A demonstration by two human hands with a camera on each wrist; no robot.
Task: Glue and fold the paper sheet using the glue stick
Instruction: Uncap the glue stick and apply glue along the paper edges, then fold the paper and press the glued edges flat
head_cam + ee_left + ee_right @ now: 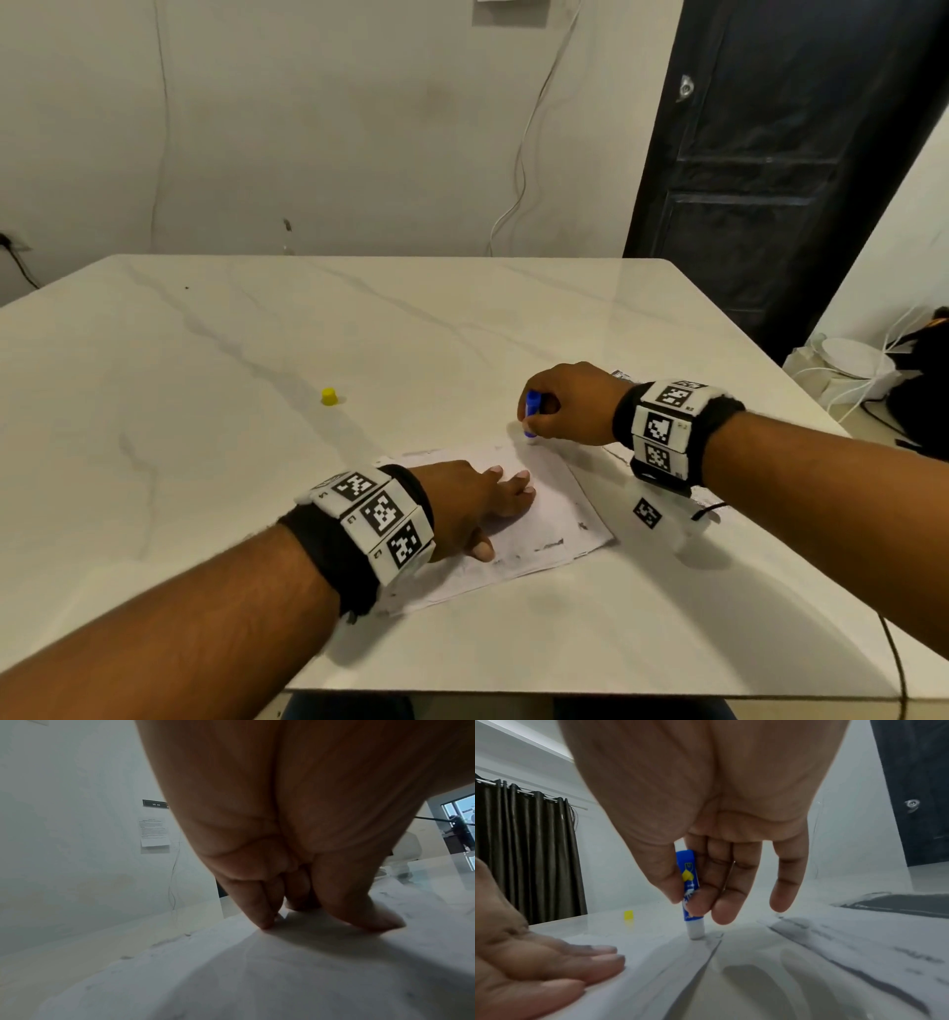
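- From the head view, the person's left hand lies flat on the white, lightly marked paper sheet, fingers straight and together, thumb spread out toward the near edge, pinning the sheet to the white marble-patterned table.
- Just beyond those fingertips, at the sheet's far corner, the right hand has its fingers curled around the blue glue stick, which stands nearly upright with its white tip down at the paper's corner.
- A small yellow plastic cap stands on the table well to the left of the gripping fingers, apart from the sheet. Both wrists wear black bands with black-and-white square markers.
- From the left wrist view, the left hand fills most of the picture; its fingertips press straight down onto the paper sheet, and nothing is held between them.
- From the right wrist view, the right hand pinches the blue glue stick between thumb and first fingers, the other fingers hanging loosely beside it. The stick's white end touches the paper sheet right under the fingertips.
- To the left, the left hand rests flat on the same sheet, nails up. The yellow cap sits on the table beyond, left of the stick. A second printed sheet lies to the right of the gripping fingers.
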